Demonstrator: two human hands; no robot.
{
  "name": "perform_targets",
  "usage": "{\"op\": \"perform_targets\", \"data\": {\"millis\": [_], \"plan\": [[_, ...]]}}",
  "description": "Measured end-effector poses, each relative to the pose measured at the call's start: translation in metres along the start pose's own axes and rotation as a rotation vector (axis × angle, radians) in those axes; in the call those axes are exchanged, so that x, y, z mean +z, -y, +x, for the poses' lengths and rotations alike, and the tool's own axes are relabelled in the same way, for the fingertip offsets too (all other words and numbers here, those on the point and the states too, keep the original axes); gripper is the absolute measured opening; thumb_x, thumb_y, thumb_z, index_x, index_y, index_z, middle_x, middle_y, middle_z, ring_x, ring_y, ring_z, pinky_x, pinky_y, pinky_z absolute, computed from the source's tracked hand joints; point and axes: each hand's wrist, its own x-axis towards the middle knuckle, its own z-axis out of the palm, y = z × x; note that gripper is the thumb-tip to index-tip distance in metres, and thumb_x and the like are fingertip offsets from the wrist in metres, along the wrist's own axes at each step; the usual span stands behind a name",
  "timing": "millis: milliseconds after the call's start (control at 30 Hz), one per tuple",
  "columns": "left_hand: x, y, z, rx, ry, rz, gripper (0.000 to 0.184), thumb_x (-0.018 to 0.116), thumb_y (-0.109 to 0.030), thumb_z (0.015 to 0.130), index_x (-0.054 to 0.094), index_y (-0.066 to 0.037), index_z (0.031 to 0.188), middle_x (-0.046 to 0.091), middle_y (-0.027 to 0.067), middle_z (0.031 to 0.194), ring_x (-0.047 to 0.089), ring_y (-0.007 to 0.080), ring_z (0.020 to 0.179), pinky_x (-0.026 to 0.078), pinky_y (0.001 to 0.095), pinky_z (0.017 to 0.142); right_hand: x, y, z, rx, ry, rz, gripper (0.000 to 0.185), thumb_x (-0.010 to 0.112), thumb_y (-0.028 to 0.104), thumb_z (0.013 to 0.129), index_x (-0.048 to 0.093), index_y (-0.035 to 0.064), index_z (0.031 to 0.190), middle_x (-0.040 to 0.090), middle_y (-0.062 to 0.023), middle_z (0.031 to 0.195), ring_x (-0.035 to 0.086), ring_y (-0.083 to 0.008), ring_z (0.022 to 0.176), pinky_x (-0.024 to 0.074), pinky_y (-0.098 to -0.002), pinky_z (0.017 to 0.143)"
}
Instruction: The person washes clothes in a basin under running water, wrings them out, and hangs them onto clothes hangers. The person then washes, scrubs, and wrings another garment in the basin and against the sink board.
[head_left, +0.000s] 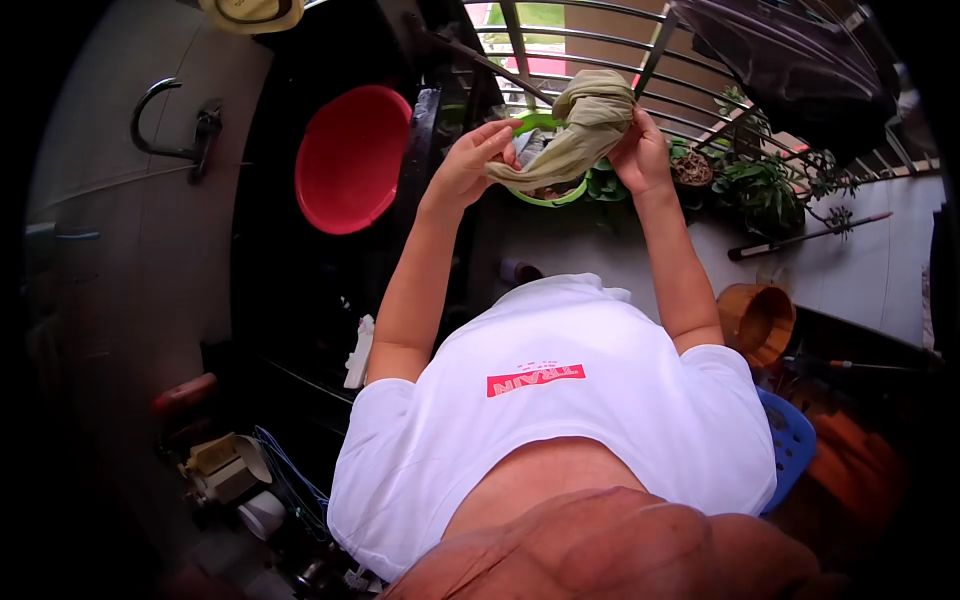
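Observation:
A khaki-green cloth (575, 140), bunched and twisted, is stretched between my two hands in front of me. Its narrow lower end meets my left hand (465, 163), whose fingers are closed around it with the index finger extended. At the thicker, folded end, my right hand (642, 155) grips the cloth along its right side. Below and partly behind the cloth is a bright green basin (560, 197) with a greyish cloth (532, 145) in it. The held cloth hides much of that basin.
A red basin (350, 160) sits on the dark counter to the left, near a wall tap (165, 130). Metal railings (590, 62), potted plants (755, 185) and a dark hanging garment (790, 70) are ahead. A wooden bucket (757, 322) and blue basket (790, 440) stand right.

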Motion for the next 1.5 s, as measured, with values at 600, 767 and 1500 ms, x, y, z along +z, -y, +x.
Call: {"op": "perform_targets", "data": {"millis": [600,767,1500], "plan": [[0.257,0.09,0.07,-0.307,0.192,0.283,0.034,0.042,-0.029,0.097,0.05,-0.003,0.117,0.062,0.0141,0.105,0.062,0.0268,0.093,0.051,0.0441,0.078,-0.15,0.172,-0.261,-0.466,-0.305,-0.147,0.021,0.05,0.015,0.092,0.061,0.0006,0.103,0.065,-0.0068,0.099,0.062,-0.0145,0.089,0.0489,-0.0273,0.081],[0.28,0.105,0.089,-0.403,0.431,0.206,0.037,0.043,-0.03,0.095,0.049,-0.005,0.121,0.06,0.0125,0.111,0.06,0.0251,0.098,0.05,0.0399,0.08,-0.16,0.178,-0.301,-0.56,-0.524,-0.51,0.03,0.054,0.022,0.091,0.055,0.0023,0.114,0.062,-0.0081,0.107,0.059,-0.0149,0.096,0.0444,-0.0259,0.086],[0.245,0.054,0.141,0.672,0.289,1.616,0.028,0.066,-0.01,0.074,0.068,-0.011,0.101,0.064,0.0119,0.097,0.064,0.0244,0.085,0.05,0.0338,0.069,-0.041,0.252,-0.313,-0.534,-0.532,-1.406,0.034,0.042,-0.003,0.079,0.062,-0.0018,0.106,0.065,-0.0051,0.094,0.06,-0.0105,0.086,0.0466,-0.0236,0.08]]}}
